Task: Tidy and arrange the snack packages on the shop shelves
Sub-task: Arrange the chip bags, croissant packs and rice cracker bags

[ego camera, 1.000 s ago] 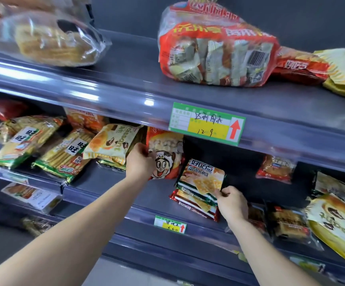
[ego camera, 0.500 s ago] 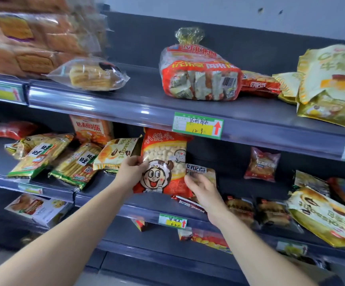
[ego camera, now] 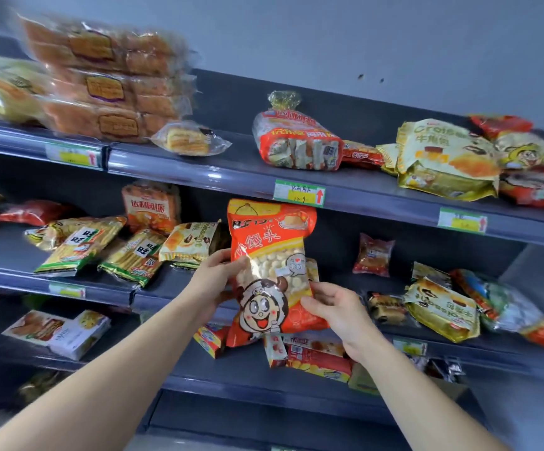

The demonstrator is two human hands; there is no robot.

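- We hold the orange bun bag (ego camera: 270, 255) up in the air, right under the green price tag (ego camera: 299, 193) — it stands straight, with its smiling face turned to us.
- Our left hand (ego camera: 213, 281) is below the tag and a little to its left. Its fingers wrap round the bag's left edge and grip it.
- Our right hand (ego camera: 332, 307) is below the tag and a little to its right. The thumb lies on the front and the fingers go behind, so it pinches the bag's lower right edge.
- We think it takes two hands because the bag is big and floppy — held by one side only, it could bend over.
- The bag hangs in front of the middle shelf (ego camera: 166, 281), which runs below the tag. As far as we can see, it rests on nothing but our hands.
- Lower and left of the tag, the croissant pack (ego camera: 189, 242) and the stick packs (ego camera: 134, 258) lie flat and crooked.
- Lower and right of the tag, a small red pack (ego camera: 373, 255) stands at the back.
- We guess the bag could stand on the shelf under the tag, between those two groups.
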